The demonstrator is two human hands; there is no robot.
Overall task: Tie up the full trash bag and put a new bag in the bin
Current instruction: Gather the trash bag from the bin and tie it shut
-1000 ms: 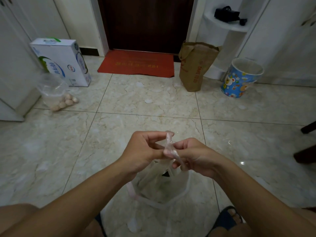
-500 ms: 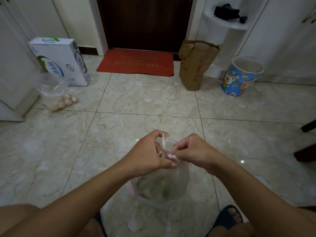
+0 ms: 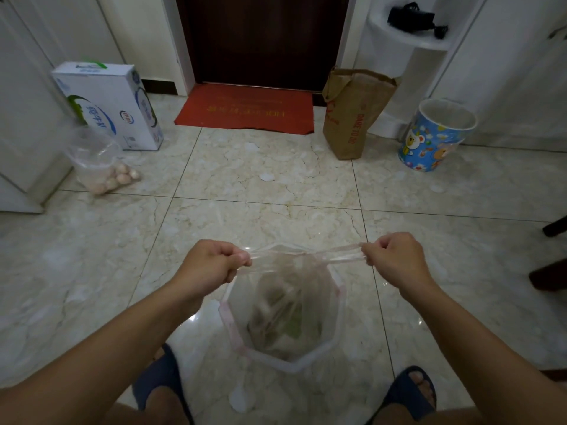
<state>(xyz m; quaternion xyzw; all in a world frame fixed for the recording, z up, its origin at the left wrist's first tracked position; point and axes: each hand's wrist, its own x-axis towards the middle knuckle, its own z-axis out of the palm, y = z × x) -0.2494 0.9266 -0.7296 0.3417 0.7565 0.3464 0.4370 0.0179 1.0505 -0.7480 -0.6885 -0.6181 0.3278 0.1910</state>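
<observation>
Pale marble floor tiles (image 3: 276,167) ran up to a dark door with a red mat (image 3: 245,108) in front of it. Near the person's feet stood a small clear bin (image 3: 334,335), and the full trash bag (image 3: 288,305) sat inside it. The left hand (image 3: 214,260) and the right hand (image 3: 395,256) were held apart above the bin, each grip closed tight on one stretched ear of the bag, with the crossing of the two strands between them. The film looked thin; I judged a hard pull could tear an ear or let it slip from the fingers before the knot set. Open floor lay all around the bin. A paper bag (image 3: 356,111) and a patterned blue bin (image 3: 435,136) stood well apart by the far wall, a white carton (image 3: 110,102) and a bag of eggs (image 3: 101,167) at far left.
</observation>
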